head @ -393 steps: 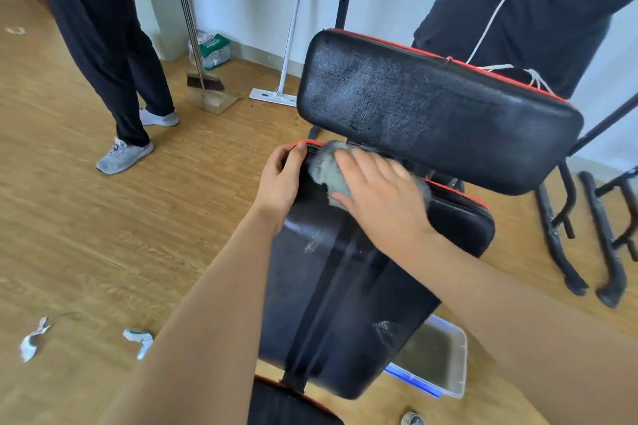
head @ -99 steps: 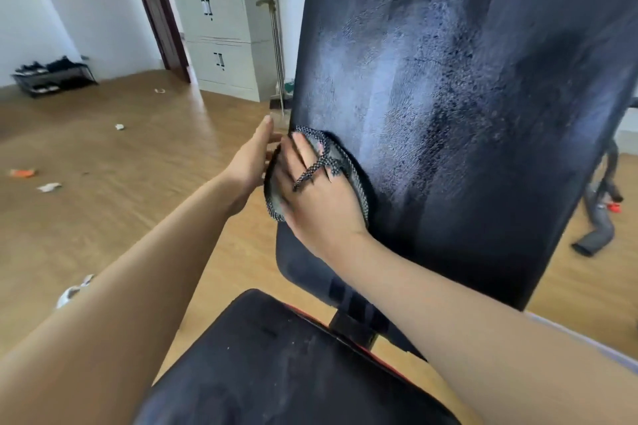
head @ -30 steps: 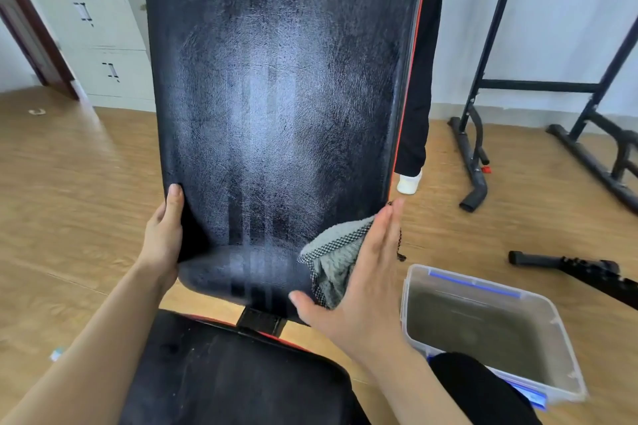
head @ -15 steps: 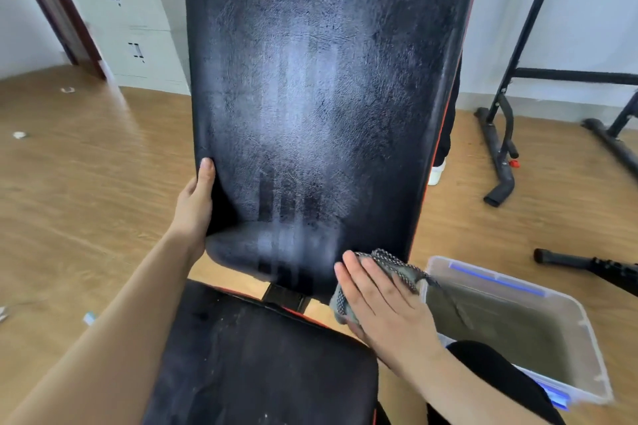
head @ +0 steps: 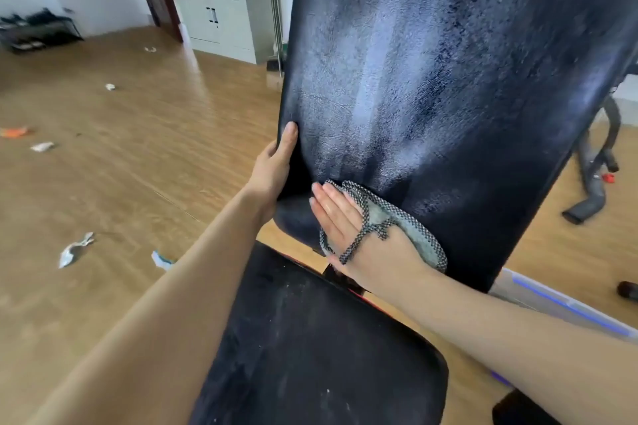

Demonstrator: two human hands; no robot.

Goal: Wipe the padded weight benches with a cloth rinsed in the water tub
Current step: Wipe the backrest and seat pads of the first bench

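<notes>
Pose: right hand (head: 359, 231) flat, fingers straight and together, pressing the grey cloth (head: 411, 228) against the lower part of the upright bench backrest (head: 431, 79). The cloth's speckled cord crosses the back of the hand. Forearm enters from lower right. The left hand (head: 272, 169) clasps the backrest's left edge, thumb on the front face, fingers hidden behind. Below: bench seat (head: 310, 355). Right, on the floor (head: 138, 166): water tub (head: 552, 304), partly hidden.
</notes>
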